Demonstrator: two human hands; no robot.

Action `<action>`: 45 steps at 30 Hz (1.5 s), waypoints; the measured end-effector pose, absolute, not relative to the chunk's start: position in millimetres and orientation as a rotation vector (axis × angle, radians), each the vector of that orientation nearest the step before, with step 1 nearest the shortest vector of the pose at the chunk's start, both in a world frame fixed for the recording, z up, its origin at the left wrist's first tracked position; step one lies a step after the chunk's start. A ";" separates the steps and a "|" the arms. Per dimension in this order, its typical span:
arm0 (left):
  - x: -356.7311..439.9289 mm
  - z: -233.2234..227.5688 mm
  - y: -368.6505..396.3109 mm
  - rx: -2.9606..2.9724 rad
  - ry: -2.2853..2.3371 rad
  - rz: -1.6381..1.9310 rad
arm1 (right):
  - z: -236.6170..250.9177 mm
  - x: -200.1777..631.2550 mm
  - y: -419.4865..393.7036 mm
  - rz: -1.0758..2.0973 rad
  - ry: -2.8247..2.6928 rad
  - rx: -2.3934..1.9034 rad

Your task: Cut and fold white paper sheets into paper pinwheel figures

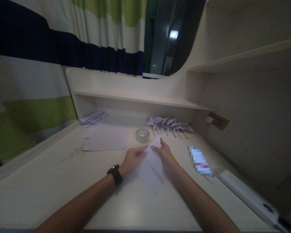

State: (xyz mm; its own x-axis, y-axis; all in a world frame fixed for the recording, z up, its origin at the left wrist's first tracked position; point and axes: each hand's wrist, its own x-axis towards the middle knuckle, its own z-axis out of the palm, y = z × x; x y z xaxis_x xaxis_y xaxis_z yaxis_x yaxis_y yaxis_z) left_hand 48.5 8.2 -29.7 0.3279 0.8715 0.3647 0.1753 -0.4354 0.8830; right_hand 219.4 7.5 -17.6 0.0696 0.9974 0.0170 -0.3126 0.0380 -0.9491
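Note:
A white sheet of paper (pixel 150 168) lies partly folded on the pale desk (pixel 50 181), its far end coming to a point. My left hand (pixel 133 159), with a black watch on the wrist, pinches the sheet's left edge. My right hand (pixel 165 152) presses the upper right edge near the point. Both hands meet at the far tip of the paper.
A roll of clear tape (pixel 143 135) stands just beyond the hands. Flat white sheets (pixel 106 137) lie at the back left, several folded paper shapes (pixel 171 124) at the back right. A blurred flat item (pixel 200 160) and a white bar-shaped device (pixel 249 197) lie to the right. A shelf (pixel 140 97) crosses the back.

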 end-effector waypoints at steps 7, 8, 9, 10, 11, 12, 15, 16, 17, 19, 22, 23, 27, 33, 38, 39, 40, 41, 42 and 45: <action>49.9 -23.1 0.9 1.869 1.030 1.191 | -14.4 218.1 3.5 1.238 -0.976 -0.932; 50.2 -22.6 0.3 1.866 1.023 1.194 | -13.3 217.8 2.8 1.234 -0.979 -0.935; 50.4 -22.3 -0.2 1.862 1.015 1.199 | -12.2 217.5 2.0 1.233 -0.980 -0.939; 50.7 -22.1 -0.5 1.858 1.008 1.205 | -11.1 217.3 1.2 1.237 -0.978 -0.944; 50.9 -22.3 -0.6 1.855 1.006 1.210 | -10.1 217.1 0.5 1.244 -0.972 -0.945; 51.0 -22.6 -0.5 1.851 1.009 1.217 | -9.2 217.0 0.0 1.254 -0.964 -0.942; 51.1 -24.0 0.6 1.848 1.012 1.231 | -8.2 217.7 0.2 1.276 -0.933 -0.932; 51.1 -24.1 0.8 1.852 1.005 1.233 | -8.3 218.2 0.8 1.278 -0.928 -0.929; 51.1 -23.8 0.7 1.854 1.000 1.234 | -8.6 218.8 1.5 1.279 -0.925 -0.928; 51.2 -21.6 -0.6 1.855 1.001 1.226 | -9.3 219.7 2.8 1.277 -0.925 -0.925; 51.8 -15.1 -4.9 1.816 1.019 1.205 | -9.8 218.8 2.2 1.276 -0.921 -0.933; 52.1 -13.1 -6.3 1.797 1.022 1.199 | -9.8 217.6 1.0 1.274 -0.919 -0.938; 52.6 -11.7 -7.2 1.773 1.004 1.213 | -10.2 210.7 -6.1 1.252 -0.940 -0.943; 51.4 -20.6 -1.3 1.839 0.982 1.226 | -13.0 213.8 -1.4 1.224 -0.948 -0.905; 49.6 -12.5 -6.4 1.872 0.952 1.200 | -10.0 220.3 6.1 1.098 -0.979 -0.935; 49.1 -9.3 -7.9 1.890 0.957 1.195 | -8.5 219.7 5.0 1.094 -0.995 -0.929; 48.6 -5.9 -8.9 1.908 0.962 1.190 | -6.9 218.6 3.2 1.096 -1.010 -0.919; 48.2 -2.5 -9.5 1.923 0.966 1.182 | -5.3 217.2 1.1 1.096 -1.020 -0.907; 48.1 0.8 -9.5 1.933 0.972 1.177 | -3.6 216.0 -1.0 1.098 -1.030 -0.899; 49.5 10.3 -5.7 1.941 0.981 1.178 | 2.3 214.5 -4.7 1.077 -1.072 -0.888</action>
State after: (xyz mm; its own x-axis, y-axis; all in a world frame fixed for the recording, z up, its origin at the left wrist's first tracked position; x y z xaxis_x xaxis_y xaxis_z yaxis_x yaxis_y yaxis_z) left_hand 49.5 -5.7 10.3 0.3141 0.8508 0.4212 0.2605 -0.5039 0.8236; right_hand 214.5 -4.7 2.3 0.1147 0.9661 0.2312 -0.2359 0.2525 -0.9384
